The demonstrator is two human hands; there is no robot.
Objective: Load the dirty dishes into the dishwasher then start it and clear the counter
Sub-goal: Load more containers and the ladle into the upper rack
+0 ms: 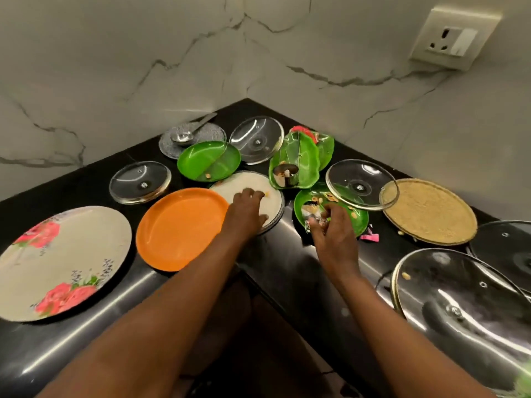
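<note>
A black counter (pixel 275 271) is set in a marble-walled corner. A white plate (pixel 253 185) is touched by the relaxed left hand (pixel 247 211); scraps on a green plate (pixel 359 222) are pinched by the right hand (pixel 333 228)

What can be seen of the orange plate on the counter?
The orange plate is round, plain and glossy, probably plastic, with a shallow raised rim. It looks free of food and lies flat on the black counter. Its right edge overlaps the white plate, on which the left hand rests.

Veined marble walls (pixel 143 53), wall socket (pixel 454 38)
</note>
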